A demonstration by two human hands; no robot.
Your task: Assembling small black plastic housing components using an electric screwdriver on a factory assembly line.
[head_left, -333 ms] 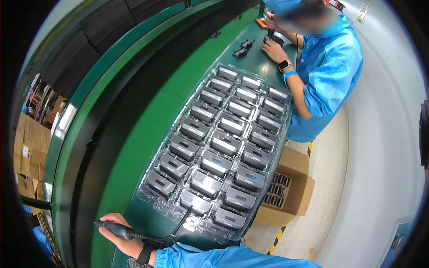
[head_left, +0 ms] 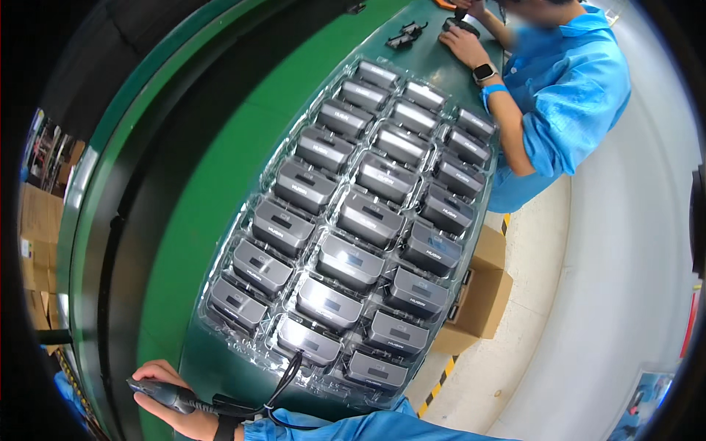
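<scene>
At the lower left, my right hand (head_left: 187,424) is closed around a black, tapered corded hand tool (head_left: 170,395), with the thumb on the near side and the fingers on the far side. Its tip points left, beyond the tabletop's edge. From its back end a black cable (head_left: 283,384) loops to the right, close to the near edge of a clear plastic tray (head_left: 246,358). Grey box-shaped units (head_left: 331,300), each with a small dark window, fill three long rows in that tray. A black band circles my right wrist. My left hand is outside the picture.
A co-worker in a blue smock (head_left: 570,92) works at the table's far right end, holding a dark part (head_left: 460,28). Black brackets (head_left: 407,35) lie nearby. An open cardboard box (head_left: 489,294) stands on the floor at right. A green conveyor (head_left: 184,250) runs along the left.
The view has shifted, so the tray appears larger and the co-worker higher and farther right. My right hand, still holding the corded tool, appears slightly lower and farther left.
</scene>
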